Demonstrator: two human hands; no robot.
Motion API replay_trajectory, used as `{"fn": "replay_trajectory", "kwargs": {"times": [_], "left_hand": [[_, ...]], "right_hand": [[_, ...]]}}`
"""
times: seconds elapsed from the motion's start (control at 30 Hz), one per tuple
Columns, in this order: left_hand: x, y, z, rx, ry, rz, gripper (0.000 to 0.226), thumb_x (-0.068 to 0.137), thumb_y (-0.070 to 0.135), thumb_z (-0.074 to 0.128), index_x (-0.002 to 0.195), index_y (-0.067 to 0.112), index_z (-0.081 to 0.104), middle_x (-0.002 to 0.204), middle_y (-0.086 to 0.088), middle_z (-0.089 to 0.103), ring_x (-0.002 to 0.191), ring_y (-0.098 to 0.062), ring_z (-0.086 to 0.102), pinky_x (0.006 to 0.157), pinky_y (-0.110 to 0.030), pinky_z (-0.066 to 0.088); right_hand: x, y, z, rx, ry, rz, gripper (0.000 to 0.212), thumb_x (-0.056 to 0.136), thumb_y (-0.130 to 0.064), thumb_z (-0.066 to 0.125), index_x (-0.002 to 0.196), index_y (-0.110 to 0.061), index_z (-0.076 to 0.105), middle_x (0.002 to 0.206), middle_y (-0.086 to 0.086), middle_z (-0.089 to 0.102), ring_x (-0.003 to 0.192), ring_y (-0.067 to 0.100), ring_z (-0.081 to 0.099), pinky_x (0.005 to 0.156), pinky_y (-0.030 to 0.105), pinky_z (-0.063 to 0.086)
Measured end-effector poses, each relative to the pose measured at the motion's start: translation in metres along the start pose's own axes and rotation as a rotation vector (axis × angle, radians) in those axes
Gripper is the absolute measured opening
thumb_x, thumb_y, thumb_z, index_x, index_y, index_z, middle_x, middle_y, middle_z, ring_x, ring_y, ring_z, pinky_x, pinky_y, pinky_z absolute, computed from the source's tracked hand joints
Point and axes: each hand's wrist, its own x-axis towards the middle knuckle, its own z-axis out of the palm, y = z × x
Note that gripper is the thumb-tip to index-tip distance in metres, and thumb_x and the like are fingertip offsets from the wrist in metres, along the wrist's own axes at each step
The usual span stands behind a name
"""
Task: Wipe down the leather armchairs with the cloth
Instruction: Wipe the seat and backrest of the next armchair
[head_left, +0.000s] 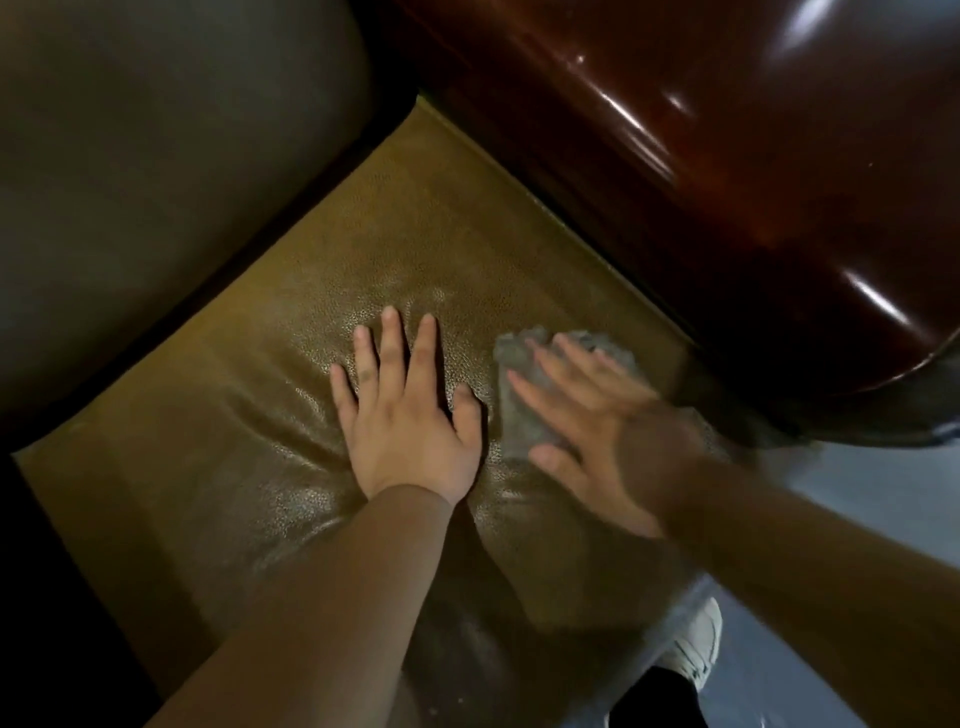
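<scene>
The armchair's olive-brown leather seat cushion (291, 374) fills the middle of the view. My left hand (410, 415) lies flat on it with the fingers spread, holding nothing and denting the leather. Just to its right, my right hand (597, 426) presses a folded grey cloth (519, 405) flat onto the cushion. That hand is blurred and covers most of the cloth.
The dark padded backrest (171, 171) rises at the upper left. A glossy red-brown armrest (727, 145) runs along the cushion's right side. Grey floor (857, 499) and my white shoe (696, 649) show at the lower right.
</scene>
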Motion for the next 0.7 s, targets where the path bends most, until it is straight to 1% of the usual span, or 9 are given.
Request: {"fn": "replay_trajectory", "kwargs": {"times": [0.07,0.17,0.2,0.3,0.37,0.43,0.5,0.57,0.7], "left_hand": [[0.0,0.001,0.002,-0.004,0.023,-0.004,0.071,0.098,0.053,0.032,0.166,0.031,0.025,0.177,0.0,0.012,0.163,-0.026,0.002,0.131,-0.055,0.001],[-0.001,0.001,0.001,-0.012,0.042,-0.003,0.072,0.097,0.055,0.034,0.165,0.031,0.029,0.176,-0.001,0.017,0.163,-0.027,0.007,0.131,-0.054,0.003],[-0.001,0.001,-0.001,-0.007,0.042,-0.004,0.073,0.097,0.056,0.035,0.165,0.031,0.029,0.176,-0.001,0.017,0.163,-0.027,0.007,0.131,-0.054,0.003],[-0.001,0.003,-0.005,-0.008,0.013,-0.007,0.073,0.097,0.057,0.037,0.165,0.033,0.027,0.176,0.0,0.015,0.163,-0.026,0.006,0.131,-0.055,0.004],[-0.002,0.004,-0.007,-0.004,0.013,-0.01,0.073,0.097,0.058,0.037,0.165,0.033,0.027,0.176,0.0,0.015,0.163,-0.026,0.007,0.13,-0.056,0.005],[-0.002,0.004,-0.005,0.01,0.03,-0.012,0.074,0.096,0.057,0.036,0.165,0.032,0.028,0.176,-0.001,0.017,0.163,-0.027,0.008,0.13,-0.057,0.006],[-0.001,0.004,-0.003,0.012,0.04,-0.013,0.074,0.096,0.057,0.037,0.165,0.032,0.028,0.175,-0.001,0.017,0.163,-0.028,0.009,0.131,-0.056,0.006],[-0.002,0.004,-0.001,0.016,0.051,-0.014,0.073,0.097,0.056,0.038,0.165,0.032,0.028,0.176,-0.001,0.017,0.163,-0.027,0.008,0.131,-0.056,0.005],[-0.004,0.008,-0.009,0.01,0.018,-0.022,0.073,0.097,0.058,0.036,0.165,0.033,0.027,0.176,-0.001,0.017,0.163,-0.029,0.008,0.13,-0.057,0.005]], "right_hand": [[0.017,0.029,-0.01,0.072,0.102,0.126,0.076,0.1,-0.071,-0.006,0.163,-0.033,0.013,0.172,0.007,0.02,0.161,0.025,0.008,0.13,0.05,0.012],[0.029,0.024,-0.012,0.145,0.066,0.331,0.076,0.099,-0.071,-0.005,0.165,-0.034,-0.002,0.175,0.0,-0.007,0.159,0.018,-0.016,0.13,0.048,0.0],[0.019,0.01,-0.008,0.124,0.071,0.337,0.076,0.101,-0.068,-0.002,0.166,-0.031,-0.002,0.174,0.002,-0.009,0.159,0.019,-0.017,0.13,0.046,-0.003],[-0.053,-0.029,0.016,0.072,0.07,0.193,0.079,0.103,-0.069,0.013,0.167,-0.024,0.016,0.174,0.01,0.009,0.161,0.027,-0.002,0.13,0.05,0.009],[-0.084,-0.018,0.023,0.03,-0.042,0.056,0.08,0.101,-0.074,0.021,0.166,-0.029,0.019,0.174,0.004,0.01,0.161,0.024,-0.001,0.13,0.047,0.004],[-0.075,0.018,0.016,-0.005,-0.053,-0.005,0.077,0.099,-0.075,0.021,0.166,-0.037,0.012,0.174,0.0,0.007,0.161,0.023,-0.003,0.129,0.045,-0.001],[-0.047,0.045,0.002,-0.007,-0.025,0.137,0.078,0.095,-0.078,0.004,0.163,-0.041,-0.006,0.175,-0.001,-0.001,0.16,0.02,-0.011,0.13,0.048,0.002],[-0.028,0.049,-0.003,0.035,0.009,0.301,0.079,0.094,-0.076,-0.004,0.163,-0.038,-0.012,0.174,-0.002,-0.011,0.159,0.017,-0.018,0.13,0.048,0.002],[-0.077,-0.012,0.022,0.05,0.072,0.347,0.081,0.1,-0.07,0.007,0.167,-0.025,0.009,0.174,0.011,0.003,0.161,0.03,-0.005,0.13,0.05,0.001]]}}
